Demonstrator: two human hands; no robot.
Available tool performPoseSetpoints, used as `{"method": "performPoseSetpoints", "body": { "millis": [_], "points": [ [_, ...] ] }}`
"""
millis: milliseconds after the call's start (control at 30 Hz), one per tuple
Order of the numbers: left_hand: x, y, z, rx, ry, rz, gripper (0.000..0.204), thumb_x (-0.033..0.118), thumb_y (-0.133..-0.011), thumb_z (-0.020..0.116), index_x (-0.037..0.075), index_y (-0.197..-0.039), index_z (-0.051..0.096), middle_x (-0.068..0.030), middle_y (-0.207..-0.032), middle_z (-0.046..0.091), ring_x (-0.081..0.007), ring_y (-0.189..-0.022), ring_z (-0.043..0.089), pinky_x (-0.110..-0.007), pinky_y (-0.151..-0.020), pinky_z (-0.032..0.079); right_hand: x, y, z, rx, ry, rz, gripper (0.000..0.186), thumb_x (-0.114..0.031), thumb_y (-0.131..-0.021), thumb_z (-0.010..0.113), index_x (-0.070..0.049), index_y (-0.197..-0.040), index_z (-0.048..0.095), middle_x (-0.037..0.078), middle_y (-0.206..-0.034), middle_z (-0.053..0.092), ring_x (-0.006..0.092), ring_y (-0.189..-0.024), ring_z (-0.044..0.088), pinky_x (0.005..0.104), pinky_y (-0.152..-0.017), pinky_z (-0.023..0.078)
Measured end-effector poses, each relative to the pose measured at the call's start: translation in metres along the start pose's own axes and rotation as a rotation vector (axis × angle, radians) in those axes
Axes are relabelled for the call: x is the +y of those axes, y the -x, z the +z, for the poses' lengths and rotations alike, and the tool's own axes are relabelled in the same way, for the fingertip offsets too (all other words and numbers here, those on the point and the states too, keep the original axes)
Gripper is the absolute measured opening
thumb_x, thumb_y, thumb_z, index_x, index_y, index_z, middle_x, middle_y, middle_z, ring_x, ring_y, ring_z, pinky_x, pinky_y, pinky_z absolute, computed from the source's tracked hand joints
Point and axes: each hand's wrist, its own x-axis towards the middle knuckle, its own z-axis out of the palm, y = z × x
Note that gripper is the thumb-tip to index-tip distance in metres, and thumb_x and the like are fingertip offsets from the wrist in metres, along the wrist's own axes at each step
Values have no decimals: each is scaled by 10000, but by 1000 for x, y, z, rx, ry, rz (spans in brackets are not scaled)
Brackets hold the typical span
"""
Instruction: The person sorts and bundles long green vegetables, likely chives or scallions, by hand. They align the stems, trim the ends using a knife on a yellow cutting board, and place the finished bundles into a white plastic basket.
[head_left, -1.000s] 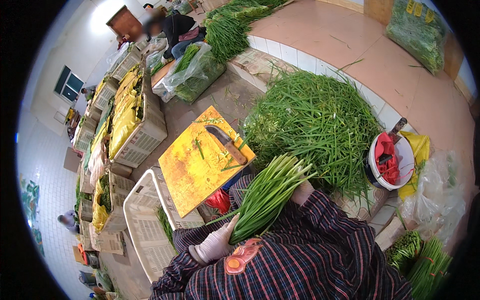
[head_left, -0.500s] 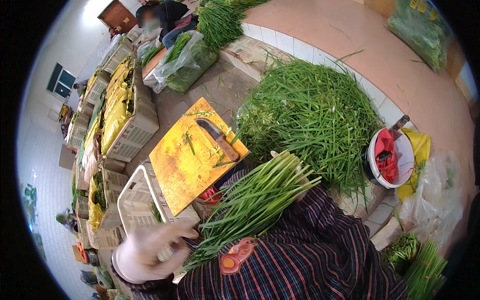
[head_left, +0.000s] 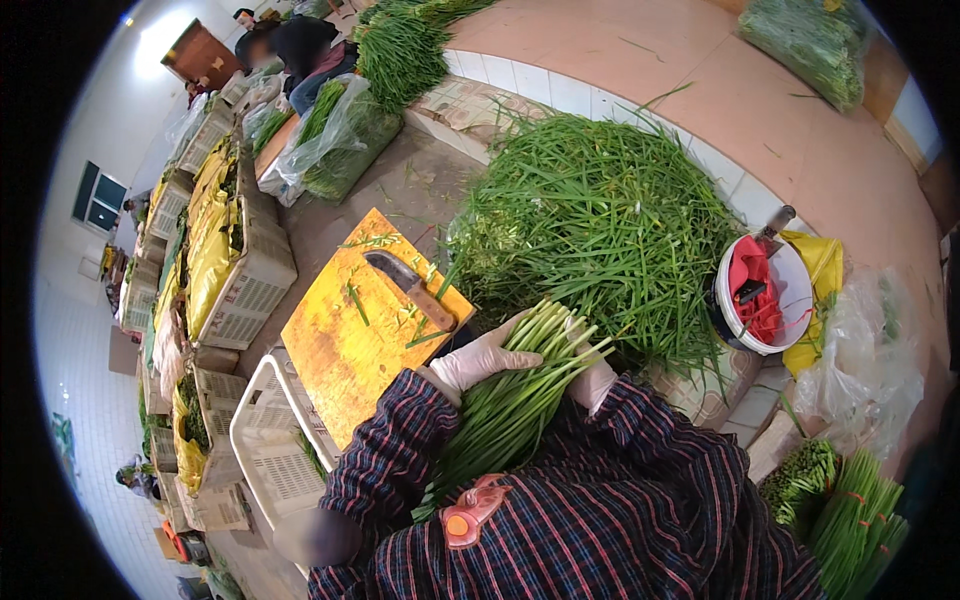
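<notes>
A thick bunch of garlic chives [head_left: 522,400] lies across my lap, pale stem ends up and leaves trailing toward my body. My left hand [head_left: 487,362], in a whitish glove, grips it from the left, thumb over the stems. My right hand [head_left: 594,382], gloved too, holds it from the right near the stem ends; its fingers are partly hidden behind the stalks. Just beyond my hands, a yellow cutting board [head_left: 350,335] bears chive scraps and a knife [head_left: 410,290] with a wooden handle. A large heap of loose chives [head_left: 600,230] lies ahead to the right.
A white plastic basket [head_left: 262,425] stands left of the board. To the right are a white bucket [head_left: 795,285] with red material inside, clear plastic [head_left: 865,370] and tied green bundles [head_left: 850,520]. Stacked crates [head_left: 250,270] line the left; a person [head_left: 305,50] sits far back.
My left hand has come from the lower left, where it was apart from the chives, up to the bunch and taken hold of it. My right hand still holds the bunch.
</notes>
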Motion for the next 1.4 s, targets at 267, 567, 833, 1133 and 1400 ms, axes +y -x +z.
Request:
{"method": "performPoseSetpoints", "body": {
  "millis": [267, 567, 833, 1133, 1400],
  "points": [
    [-10, -4, -1, 89, 181, -23, 636, 123, -801, 634, 12, -1338, 312, -79, -1271, 468, -160, -1134, 461, -291, -963, 368, -27, 56, 16, 213, -186, 93, 650, -581, -840, 444, -61, -1230, 444, 133, -1191, 494, 290, -1110, 448, 457, -974, 327],
    [-10, 2, 12, 278, -136, 41, 654, 148, -830, 598, 11, -1368, 252, -109, -1263, 475, -178, -1129, 468, -276, -957, 363, -23, 53, 33, -155, 20, -122, 786, -631, -807, 431, -43, -1317, 327, 132, -1316, 407, 267, -1218, 380, 402, -1017, 307],
    [17, 30, 24, 469, -535, 96, 876, 285, -752, 702, -37, -1374, 176, -165, -1229, 495, -203, -1148, 458, -287, -964, 351, -26, 16, 64, -82, 48, -65, 600, -288, -807, 656, -78, -1292, 372, 37, -1198, 505, 161, -1107, 468, 341, -952, 370],
    [-1, 39, 26, 495, -777, 330, 950, 344, -741, 705, -61, -1370, 119, -223, -1313, 371, -277, -1251, 340, -343, -1026, 278, -29, 3, 108, -57, 384, -29, 669, -72, -723, 730, -16, -1278, 361, 32, -1049, 529, 124, -970, 515, 263, -850, 426],
    [32, 84, -17, -192, 84, 25, 1139, 482, -627, 761, 24, -1408, 69, -131, -1370, 343, -205, -1261, 310, -327, -1040, 258, -48, 26, 133, -68, 148, 25, 572, -37, -753, 671, -48, -1256, 399, 28, -975, 548, 130, -848, 569, 290, -756, 485]
  ]
}}
